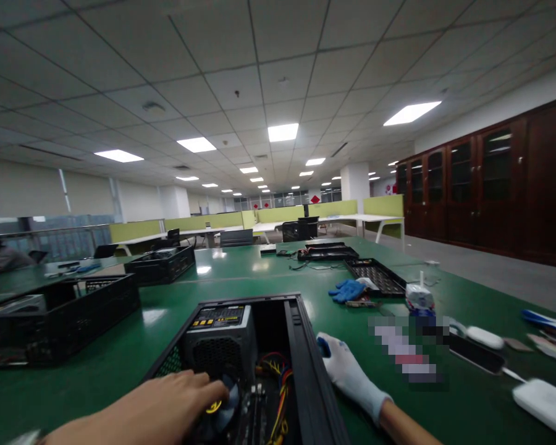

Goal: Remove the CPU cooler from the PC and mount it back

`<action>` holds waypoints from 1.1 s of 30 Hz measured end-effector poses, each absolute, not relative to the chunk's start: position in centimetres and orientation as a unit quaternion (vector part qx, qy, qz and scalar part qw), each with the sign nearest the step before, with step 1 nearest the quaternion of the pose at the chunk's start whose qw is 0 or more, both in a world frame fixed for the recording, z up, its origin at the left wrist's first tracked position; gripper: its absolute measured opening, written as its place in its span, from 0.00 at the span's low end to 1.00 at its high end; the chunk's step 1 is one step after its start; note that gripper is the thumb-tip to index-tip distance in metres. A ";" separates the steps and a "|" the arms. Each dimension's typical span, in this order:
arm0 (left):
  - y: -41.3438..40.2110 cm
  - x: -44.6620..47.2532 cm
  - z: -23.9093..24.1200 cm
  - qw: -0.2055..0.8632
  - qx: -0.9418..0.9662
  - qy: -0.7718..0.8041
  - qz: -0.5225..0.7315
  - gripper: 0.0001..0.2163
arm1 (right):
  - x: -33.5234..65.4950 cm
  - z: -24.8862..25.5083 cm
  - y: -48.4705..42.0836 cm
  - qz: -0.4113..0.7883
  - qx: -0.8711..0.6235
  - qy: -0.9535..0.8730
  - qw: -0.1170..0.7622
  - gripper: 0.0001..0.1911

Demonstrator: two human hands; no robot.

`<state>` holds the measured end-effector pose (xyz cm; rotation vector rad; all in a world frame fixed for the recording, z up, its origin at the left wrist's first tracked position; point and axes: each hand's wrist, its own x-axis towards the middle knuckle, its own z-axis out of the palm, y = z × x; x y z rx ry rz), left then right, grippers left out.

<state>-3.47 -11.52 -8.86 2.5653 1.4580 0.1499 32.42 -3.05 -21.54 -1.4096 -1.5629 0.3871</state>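
Observation:
A black computer case point(308, 371) lies open in front of me on the green table. Inside are a power supply point(220, 346), a bundle of coloured cables point(282, 395) and a cooling fan point(227, 411) with a yellow centre. My bare left hand point(180, 398) reaches in from the left, its fingers bent down onto the fan; the hand hides part of the fan and of the fingertips. My right hand point(345, 364), in a white glove with blue on its gripping side, has its fingers curled against the outside of the case's right wall.
More black cases point(83, 309) stand at the left. Beyond my right hand lie a blue glove point(347, 290), a perforated panel point(375, 276), a phone point(475, 352) and a white charger point(544, 402). A person point(4, 256) is at the far left.

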 end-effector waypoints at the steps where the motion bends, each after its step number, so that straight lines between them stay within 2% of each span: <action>1: -11.2 -2.7 -7.5 0.100 0.866 0.489 0.008 0.25 | 32.4 -21.5 -3.2 0.159 -0.573 -0.646 0.478 0.07; 4: -9.8 0.2 -5.5 0.048 0.854 0.514 -0.056 0.33 | 32.6 -21.5 -3.5 0.154 -0.569 -0.654 0.474 0.08; 8: -8.6 2.4 -6.7 0.012 0.848 0.521 -0.093 0.41 | 32.7 -21.9 -3.4 0.148 -0.573 -0.656 0.469 0.13; 13: -9.3 2.7 -8.1 0.021 0.832 0.539 -0.126 0.42 | 33.0 -22.1 -3.0 0.150 -0.578 -0.660 0.456 0.11; 19: -8.7 1.9 -9.4 0.063 0.853 0.505 -0.113 0.45 | 33.6 -21.7 -3.0 0.146 -0.583 -0.671 0.434 0.13; 22: -8.5 1.8 -9.5 0.050 0.871 0.480 -0.094 0.46 | 34.0 -21.6 -3.1 0.126 -0.596 -0.668 0.428 0.13; 27: -9.5 0.4 -6.2 0.037 0.884 0.467 -0.005 0.42 | 34.8 -19.4 -3.6 0.088 -0.620 -0.632 0.456 0.16; 31: -11.4 -4.0 -2.3 0.002 0.878 0.452 0.160 0.40 | 33.8 -13.2 -6.6 0.069 -0.615 -0.580 0.530 0.22; 33: -12.8 -6.8 -1.2 -0.040 0.845 0.465 0.262 0.36 | 31.8 -9.5 -8.8 0.081 -0.563 -0.620 0.540 0.18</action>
